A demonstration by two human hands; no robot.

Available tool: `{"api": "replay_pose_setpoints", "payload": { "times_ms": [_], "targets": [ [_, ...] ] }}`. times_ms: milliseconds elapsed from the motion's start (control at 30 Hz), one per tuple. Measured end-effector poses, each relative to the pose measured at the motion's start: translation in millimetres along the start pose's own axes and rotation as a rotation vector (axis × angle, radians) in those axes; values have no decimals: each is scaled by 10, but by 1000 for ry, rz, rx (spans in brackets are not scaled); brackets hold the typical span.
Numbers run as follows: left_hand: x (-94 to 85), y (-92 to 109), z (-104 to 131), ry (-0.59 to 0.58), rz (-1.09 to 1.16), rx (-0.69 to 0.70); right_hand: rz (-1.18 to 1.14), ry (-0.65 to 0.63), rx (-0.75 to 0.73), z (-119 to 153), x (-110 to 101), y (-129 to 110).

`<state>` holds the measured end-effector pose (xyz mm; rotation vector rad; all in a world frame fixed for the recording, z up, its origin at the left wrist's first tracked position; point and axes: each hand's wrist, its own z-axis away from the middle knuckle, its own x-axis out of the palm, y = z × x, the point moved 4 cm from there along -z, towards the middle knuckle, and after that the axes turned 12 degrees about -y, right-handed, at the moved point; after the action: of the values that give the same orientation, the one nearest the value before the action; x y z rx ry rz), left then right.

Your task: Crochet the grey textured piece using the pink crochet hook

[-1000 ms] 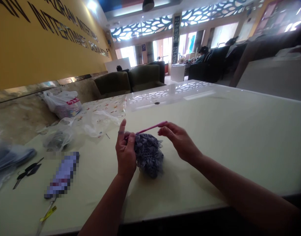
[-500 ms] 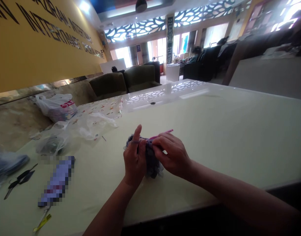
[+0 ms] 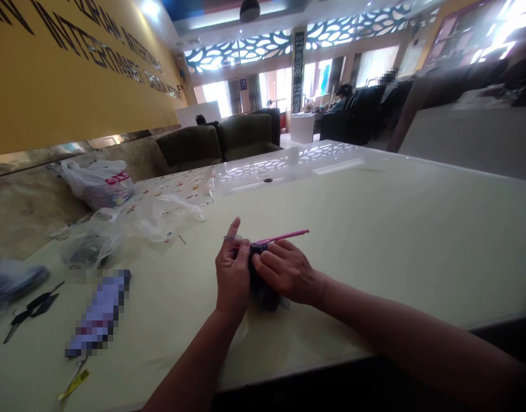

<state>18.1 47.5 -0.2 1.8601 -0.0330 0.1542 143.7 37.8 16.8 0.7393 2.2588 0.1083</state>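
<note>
A dark, grey-blue bundle of yarn work is between my two hands over the pale table. My left hand pinches its upper left edge, index finger raised with a strand around it. On the other side, my right hand has its fingers closed on the top of the bundle. A pink crochet hook lies across the top, its end pointing right above my right hand; its tip is hidden near my left thumb.
On the pale table, left of my hands, are clear plastic bags, a blurred purple item, black scissors and a yellow tag. A full white bag sits by the wall. People sit farther back.
My right hand has moved left, closer to my left hand, and its fingers have curled in. More of the pink hook shows now. My left index finger has tilted slightly left.
</note>
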Motion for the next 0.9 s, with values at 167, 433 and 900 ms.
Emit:
{"api": "replay_pose_setpoints", "payload": {
  "times_ms": [167, 433, 900],
  "targets": [
    [-118, 75, -22, 127, -91, 63, -473, 37, 329, 90, 83, 135],
    [-59, 163, -69, -257, 29, 29, -1074, -55, 485, 88, 26, 439],
    [-65, 130, -106, -289, 103, -206, 70, -88, 55, -31, -150, 234]
  ]
}}
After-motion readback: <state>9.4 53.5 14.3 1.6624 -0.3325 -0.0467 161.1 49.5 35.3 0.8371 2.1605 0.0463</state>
